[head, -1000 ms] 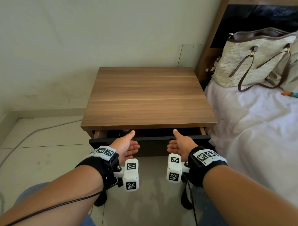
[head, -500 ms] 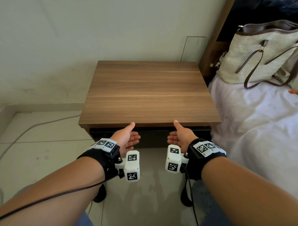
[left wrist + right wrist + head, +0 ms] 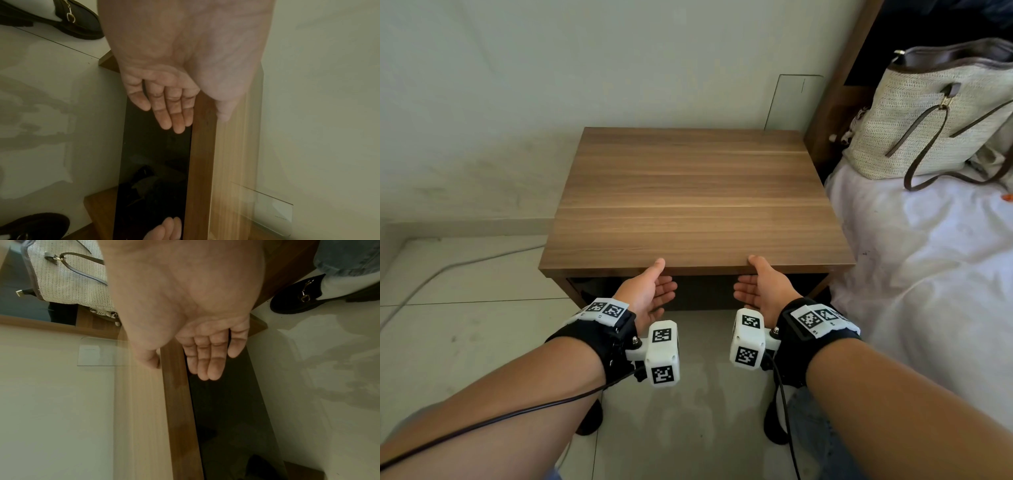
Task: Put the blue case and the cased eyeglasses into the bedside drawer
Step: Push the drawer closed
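The bedside table has a bare wooden top, and its black drawer front sits pushed in under the top's front edge. My left hand and right hand are both at that front, palms turned toward each other, holding nothing. In the left wrist view the straight fingers lie along the drawer front, thumb at the wooden edge. The right wrist view shows the same for the right fingers on the drawer front. The blue case and the cased eyeglasses are not in view.
A woven handbag stands on the white-sheeted bed right of the table. A cable runs over the tiled floor at the left. Dark shoes stand on the floor below my wrists. The wall is behind the table.
A second ago the drawer stood open a little. Both hands moved forward with it, and its front now sits in under the table top.
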The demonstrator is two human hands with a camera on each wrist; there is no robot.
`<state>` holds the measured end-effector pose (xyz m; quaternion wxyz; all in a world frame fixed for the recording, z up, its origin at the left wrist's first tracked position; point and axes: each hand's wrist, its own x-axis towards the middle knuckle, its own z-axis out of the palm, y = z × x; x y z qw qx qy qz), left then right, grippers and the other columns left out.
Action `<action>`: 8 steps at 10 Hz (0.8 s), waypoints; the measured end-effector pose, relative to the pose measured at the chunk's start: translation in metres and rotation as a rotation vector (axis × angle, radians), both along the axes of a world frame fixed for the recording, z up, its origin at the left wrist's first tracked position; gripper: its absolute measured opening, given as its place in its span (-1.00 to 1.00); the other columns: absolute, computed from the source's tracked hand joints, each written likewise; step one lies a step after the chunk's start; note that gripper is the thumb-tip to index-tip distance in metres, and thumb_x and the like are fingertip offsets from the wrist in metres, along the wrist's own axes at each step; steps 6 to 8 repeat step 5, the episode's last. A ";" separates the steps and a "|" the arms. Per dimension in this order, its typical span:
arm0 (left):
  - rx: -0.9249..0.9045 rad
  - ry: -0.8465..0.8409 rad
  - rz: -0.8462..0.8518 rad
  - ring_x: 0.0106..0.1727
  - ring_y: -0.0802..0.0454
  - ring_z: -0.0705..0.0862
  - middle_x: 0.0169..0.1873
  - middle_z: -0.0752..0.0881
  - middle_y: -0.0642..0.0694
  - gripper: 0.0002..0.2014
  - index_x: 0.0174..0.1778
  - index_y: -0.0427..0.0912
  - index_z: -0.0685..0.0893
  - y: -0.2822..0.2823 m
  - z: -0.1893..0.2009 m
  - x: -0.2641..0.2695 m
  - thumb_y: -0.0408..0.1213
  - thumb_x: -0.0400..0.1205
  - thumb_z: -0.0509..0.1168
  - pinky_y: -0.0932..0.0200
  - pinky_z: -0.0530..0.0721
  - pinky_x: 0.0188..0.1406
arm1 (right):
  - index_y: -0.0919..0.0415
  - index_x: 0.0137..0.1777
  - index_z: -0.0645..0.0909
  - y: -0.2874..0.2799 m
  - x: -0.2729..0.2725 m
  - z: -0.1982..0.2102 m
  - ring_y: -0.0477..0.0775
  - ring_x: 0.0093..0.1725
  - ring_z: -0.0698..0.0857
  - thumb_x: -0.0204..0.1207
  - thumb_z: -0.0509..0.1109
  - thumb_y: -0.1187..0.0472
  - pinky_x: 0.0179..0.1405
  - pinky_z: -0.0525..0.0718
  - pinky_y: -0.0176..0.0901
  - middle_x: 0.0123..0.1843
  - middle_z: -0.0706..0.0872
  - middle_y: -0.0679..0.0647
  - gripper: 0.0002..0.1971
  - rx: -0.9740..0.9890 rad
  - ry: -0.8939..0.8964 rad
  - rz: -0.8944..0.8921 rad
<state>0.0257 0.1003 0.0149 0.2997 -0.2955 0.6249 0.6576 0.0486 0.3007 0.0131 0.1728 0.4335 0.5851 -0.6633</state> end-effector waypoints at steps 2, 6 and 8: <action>0.025 -0.012 0.008 0.07 0.07 0.73 0.12 0.81 -0.04 -0.60 0.12 -0.12 0.70 -0.002 -0.005 -0.002 0.14 0.64 0.24 0.15 0.51 -0.20 | 0.27 -0.04 0.64 -0.001 -0.002 -0.004 0.08 -0.16 0.70 0.54 0.29 -0.13 0.27 0.62 0.04 -0.15 0.72 0.13 -0.59 -0.070 0.019 -0.087; 0.018 0.015 -0.017 0.16 0.04 0.72 0.15 0.79 -0.03 -0.56 0.26 -0.14 0.67 -0.008 0.004 0.007 0.12 0.65 0.24 0.12 0.55 -0.11 | 0.30 0.05 0.56 -0.006 0.006 0.008 0.07 -0.19 0.66 0.63 0.23 -0.09 0.06 0.63 -0.04 -0.11 0.70 0.15 -0.61 -0.157 0.050 -0.132; 0.018 0.015 -0.017 0.16 0.04 0.72 0.15 0.79 -0.03 -0.56 0.26 -0.14 0.67 -0.008 0.004 0.007 0.12 0.65 0.24 0.12 0.55 -0.11 | 0.30 0.05 0.56 -0.006 0.006 0.008 0.07 -0.19 0.66 0.63 0.23 -0.09 0.06 0.63 -0.04 -0.11 0.70 0.15 -0.61 -0.157 0.050 -0.132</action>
